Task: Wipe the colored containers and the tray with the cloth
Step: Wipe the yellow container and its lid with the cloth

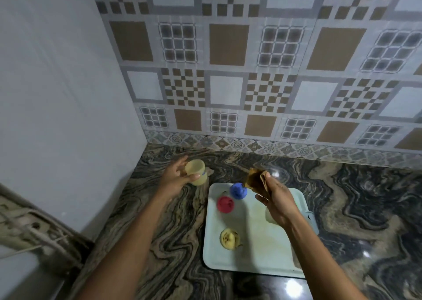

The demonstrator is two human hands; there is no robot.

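My left hand (175, 176) grips a pale yellow cup (196, 171) above the counter, left of the tray. A folded brown cloth (257, 179) is pinched in my right hand (277, 200), which hovers over the tray's far side. The light blue tray (251, 261) lies on the counter. On it stand a blue container (237, 191), a red container (225, 204) and a yellow container (230, 238). Another pale object on the tray is mostly hidden behind my right hand.
The dark marbled counter (173, 242) runs to a patterned tiled wall (251, 82) at the back. A plain grey wall (68, 94) closes the left side. Something with a worn edge (34, 235) sits at the lower left.
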